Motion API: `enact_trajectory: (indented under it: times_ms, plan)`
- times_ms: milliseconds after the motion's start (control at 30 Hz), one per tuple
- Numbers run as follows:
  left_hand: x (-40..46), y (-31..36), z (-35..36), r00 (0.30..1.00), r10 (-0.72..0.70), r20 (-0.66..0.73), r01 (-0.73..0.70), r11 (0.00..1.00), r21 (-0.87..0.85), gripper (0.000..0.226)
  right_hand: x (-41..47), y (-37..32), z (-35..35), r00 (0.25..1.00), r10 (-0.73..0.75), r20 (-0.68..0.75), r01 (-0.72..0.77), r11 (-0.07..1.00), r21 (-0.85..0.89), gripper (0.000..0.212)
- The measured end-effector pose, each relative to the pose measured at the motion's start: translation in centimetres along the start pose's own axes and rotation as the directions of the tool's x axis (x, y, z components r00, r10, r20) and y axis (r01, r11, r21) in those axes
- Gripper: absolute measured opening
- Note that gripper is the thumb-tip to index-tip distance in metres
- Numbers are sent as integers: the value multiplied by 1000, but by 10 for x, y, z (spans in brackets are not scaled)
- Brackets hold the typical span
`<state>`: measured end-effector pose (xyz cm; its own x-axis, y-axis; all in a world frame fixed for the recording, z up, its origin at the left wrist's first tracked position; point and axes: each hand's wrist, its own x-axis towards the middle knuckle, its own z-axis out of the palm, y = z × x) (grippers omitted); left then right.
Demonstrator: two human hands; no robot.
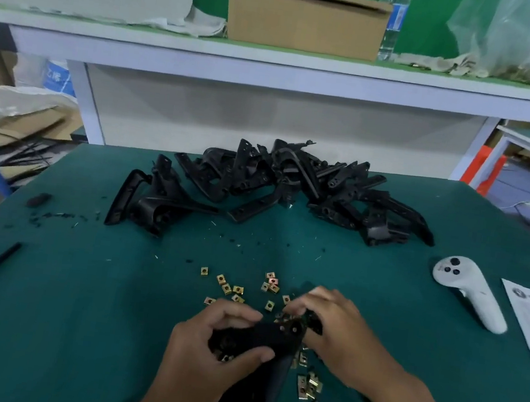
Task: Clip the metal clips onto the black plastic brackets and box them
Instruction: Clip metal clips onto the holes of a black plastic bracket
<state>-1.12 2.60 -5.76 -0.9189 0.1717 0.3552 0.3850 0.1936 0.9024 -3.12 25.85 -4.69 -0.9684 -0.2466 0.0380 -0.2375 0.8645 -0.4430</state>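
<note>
Now both hands — left (216, 338), right (337, 336) — grip one black bracket (269, 333).

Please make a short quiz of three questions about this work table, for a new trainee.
1. True or false: the left hand grips a black bracket.
2. The white controller lies: A) on the pile of brackets; B) on the green mat right of the hands; C) on the upper shelf.
3. Fill in: the loose metal clips lie between the hands and the ____ of brackets.

Key: 1 true. 2 B. 3 pile.
</note>
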Motion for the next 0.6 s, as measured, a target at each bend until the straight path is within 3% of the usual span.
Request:
enact_trajectory:
  times_ms: [67,233,300,467,600]
  plan:
    - [1,-1,2,1000,-12,8,12,1000,1,37,0,1,4,999,-11,-43,12,999,33,8]
    - [1,-3,4,1000,-10,-2,10,1000,-4,34,-1,1,5,995,-63,-80,69,995,77,17]
    - [1,-5,4,1000,-12,-15,13,1000,6,33,-3,-1,3,993,-59,-99,75,982,175,14]
    - [1,-6,6,1000,-7,-21,8,1000,29,34,-1,-4,-4,986,80,-145,-13,911,412,10]
    - [1,-6,6,1000,4,-14,-3,999,50,33,0,-8,-9,973,204,-105,-97,783,615,21]
